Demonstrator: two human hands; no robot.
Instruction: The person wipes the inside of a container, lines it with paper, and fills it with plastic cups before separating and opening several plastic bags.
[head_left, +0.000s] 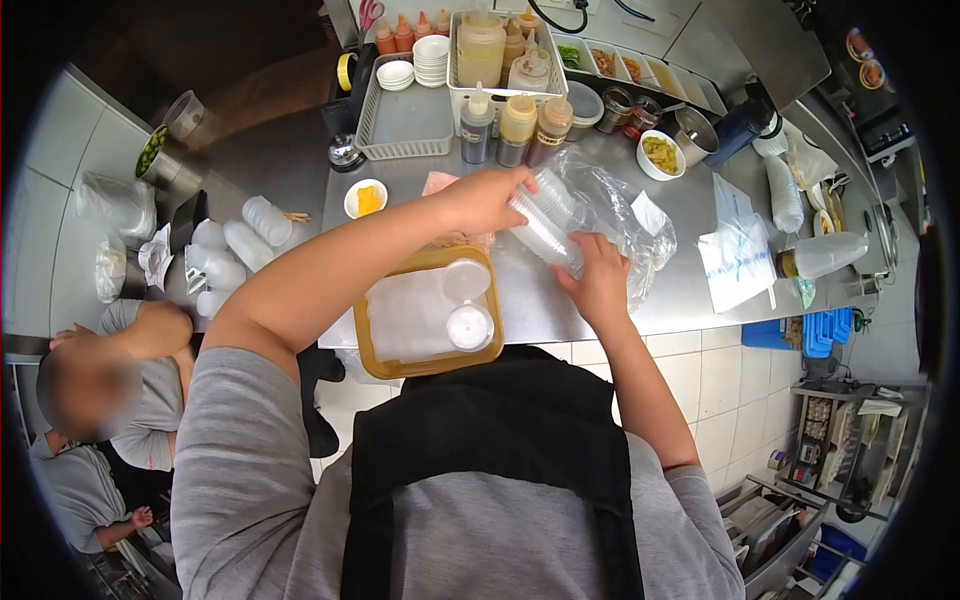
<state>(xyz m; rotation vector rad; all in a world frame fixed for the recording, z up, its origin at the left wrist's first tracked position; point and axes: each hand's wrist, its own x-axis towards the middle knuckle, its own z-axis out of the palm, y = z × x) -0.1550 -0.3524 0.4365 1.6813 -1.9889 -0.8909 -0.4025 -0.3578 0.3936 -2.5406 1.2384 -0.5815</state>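
Both hands are on a stack of clear plastic lids (545, 225) over the steel counter. My left hand (492, 203) grips the stack's upper left end, fingers bent round it. At its lower right end, my right hand (597, 275) holds it with curled fingers. A clear plastic bag (640, 235) lies crumpled beside and partly behind the stack. Below my left forearm, a yellow-brown tray (375, 335) holds translucent containers (410, 315) and two round tubs (468, 326). A pink cloth (438, 184) is partly hidden by my left forearm.
Sauce bottles (516, 130) and a white basket (405, 140) stand behind the hands. A small white bowl (366, 199) is left, a bowl of pickles (660, 156) right. Plastic cups (245, 245) lie at far left. Two people (150, 400) are at lower left.
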